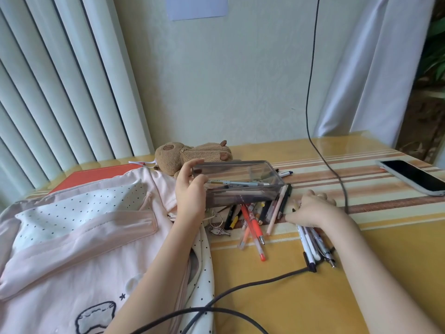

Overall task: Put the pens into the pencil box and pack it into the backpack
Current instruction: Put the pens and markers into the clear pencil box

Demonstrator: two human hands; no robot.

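Left hand curled round end of clear pencil box, tilted above tabletop. Right hand closed over several pens. More pens scattered under box.

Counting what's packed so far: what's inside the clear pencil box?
A few pens lie inside the clear pencil box, which the left hand grips and tilts. Its smoky walls blur the lower ones, so no exact count.

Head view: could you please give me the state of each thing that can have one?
Pencil box: open, tilted, few pens inside.
Left hand: grips the box's end.
Right hand: gathering a pen bundle.
Loose pens: scattered on table.
Backpack: lying flat, open.
Phone: screen dark.
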